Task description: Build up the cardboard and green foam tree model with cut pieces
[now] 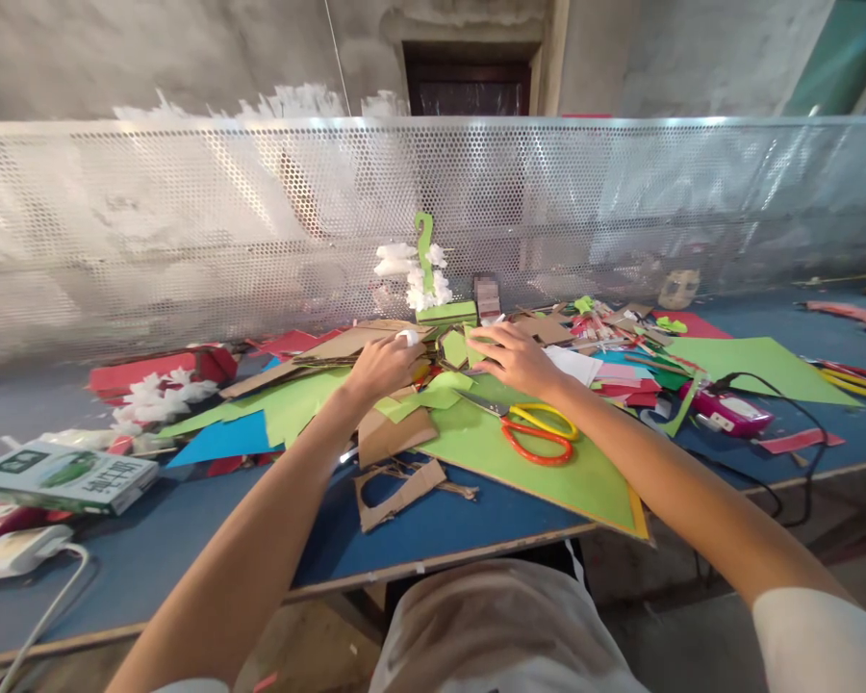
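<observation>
Both my hands reach to the middle of the cluttered table. My left hand point(390, 366) rests by brown cardboard pieces point(346, 343), its fingers pointing inward; a small white thing shows at its fingertips. My right hand point(512, 356) has its fingers spread beside a small green folded paper piece point(454, 348), which lies between the two hands. Just below my right hand, scissors point(538, 433) with yellow and orange handles lie on a large green sheet point(505, 462). Behind the hands stands a green hook-shaped paper figure point(424, 250) with white tufts on a green base.
Perforated metal mesh point(260, 231) runs behind the blue table point(462, 510). A white-green box point(64, 476) and a red box point(163, 371) are at left; a magenta tool point(732, 409) with a black cable is at right. Cut cardboard point(404, 496) lies near the front edge.
</observation>
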{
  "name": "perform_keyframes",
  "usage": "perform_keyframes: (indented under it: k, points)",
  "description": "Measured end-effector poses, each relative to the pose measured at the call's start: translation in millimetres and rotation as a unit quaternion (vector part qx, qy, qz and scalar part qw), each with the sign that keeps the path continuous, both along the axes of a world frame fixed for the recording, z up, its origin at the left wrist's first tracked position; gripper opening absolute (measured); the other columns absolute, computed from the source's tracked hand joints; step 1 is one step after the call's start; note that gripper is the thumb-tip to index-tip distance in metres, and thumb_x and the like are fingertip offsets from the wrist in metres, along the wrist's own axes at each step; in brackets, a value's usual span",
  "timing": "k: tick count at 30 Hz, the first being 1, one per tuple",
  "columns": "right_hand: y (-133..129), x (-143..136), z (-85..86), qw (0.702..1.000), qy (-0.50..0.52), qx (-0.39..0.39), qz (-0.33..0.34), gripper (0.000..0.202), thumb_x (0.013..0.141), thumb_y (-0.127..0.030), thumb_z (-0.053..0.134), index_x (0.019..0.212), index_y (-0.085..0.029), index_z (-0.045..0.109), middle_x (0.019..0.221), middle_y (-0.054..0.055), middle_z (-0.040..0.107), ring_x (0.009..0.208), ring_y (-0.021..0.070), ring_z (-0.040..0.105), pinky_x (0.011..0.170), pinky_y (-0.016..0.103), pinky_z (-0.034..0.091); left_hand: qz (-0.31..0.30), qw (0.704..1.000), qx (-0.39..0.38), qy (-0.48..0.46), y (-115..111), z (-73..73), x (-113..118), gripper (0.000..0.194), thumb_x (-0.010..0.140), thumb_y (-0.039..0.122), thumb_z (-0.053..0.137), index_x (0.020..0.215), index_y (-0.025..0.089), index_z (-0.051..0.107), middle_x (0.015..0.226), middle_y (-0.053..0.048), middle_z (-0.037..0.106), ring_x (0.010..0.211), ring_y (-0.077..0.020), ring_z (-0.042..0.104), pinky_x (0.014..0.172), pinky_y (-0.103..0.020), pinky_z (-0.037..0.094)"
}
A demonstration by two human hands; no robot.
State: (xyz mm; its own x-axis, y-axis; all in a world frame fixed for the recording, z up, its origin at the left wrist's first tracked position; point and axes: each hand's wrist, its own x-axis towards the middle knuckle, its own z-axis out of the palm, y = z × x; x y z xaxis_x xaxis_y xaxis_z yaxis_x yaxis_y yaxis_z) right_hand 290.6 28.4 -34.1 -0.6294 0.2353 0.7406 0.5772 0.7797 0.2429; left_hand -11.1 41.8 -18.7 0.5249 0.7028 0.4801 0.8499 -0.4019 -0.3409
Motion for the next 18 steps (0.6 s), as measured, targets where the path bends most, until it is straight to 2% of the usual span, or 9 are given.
perform_keyframes:
  k: [6,10,13,18]
  points:
    - [-5,-1,2.1,1.0,0.015,-0.014,0.019,0.039,0.103,-0.035,0.066,0.14,-0.023,0.07,0.143,0.013,0.069,0.129,0.0324,0.062,0.111,0.057,0.052,0.007,1.0,-0.008,0.0,-3,2.6,1,0.038,0.102,0.034,0.051,0.128,0.024,0.077,0.108,-0.015,0.077,0.1,-0.0324,0.076,0.08,-0.037,0.055]
    - [-10,5,10.1,0.998,0.05,-0.014,0.029,0.036,0.104,-0.02,0.056,0.135,-0.024,0.073,0.138,0.009,0.072,0.127,0.0297,0.062,0.111,0.055,0.052,0.012,1.0,-0.019,-0.021,-3,3.5,-1,0.041,0.103,0.039,0.047,0.125,0.024,0.078,0.109,-0.014,0.076,0.1,-0.0313,0.076,0.079,-0.037,0.056]
    - [-12,9,11.6,0.999,0.023,-0.02,0.032,0.043,0.099,-0.01,0.053,0.131,-0.026,0.075,0.135,0.007,0.074,0.124,0.0296,0.062,0.107,0.055,0.053,0.024,0.999,-0.035,-0.032,-4,4.6,-1,0.041,0.1,0.037,0.049,0.125,0.024,0.078,0.108,-0.014,0.076,0.1,-0.0307,0.075,0.08,-0.036,0.056]
    - [-12,9,9.1,0.999,0.006,-0.02,0.032,0.043,0.098,-0.01,0.05,0.13,-0.025,0.075,0.134,0.009,0.073,0.123,0.0296,0.06,0.106,0.054,0.053,0.033,0.997,-0.061,-0.038,-8,7.2,0,0.045,0.099,0.033,0.049,0.136,0.028,0.074,0.114,-0.014,0.075,0.103,-0.0314,0.075,0.084,-0.038,0.056]
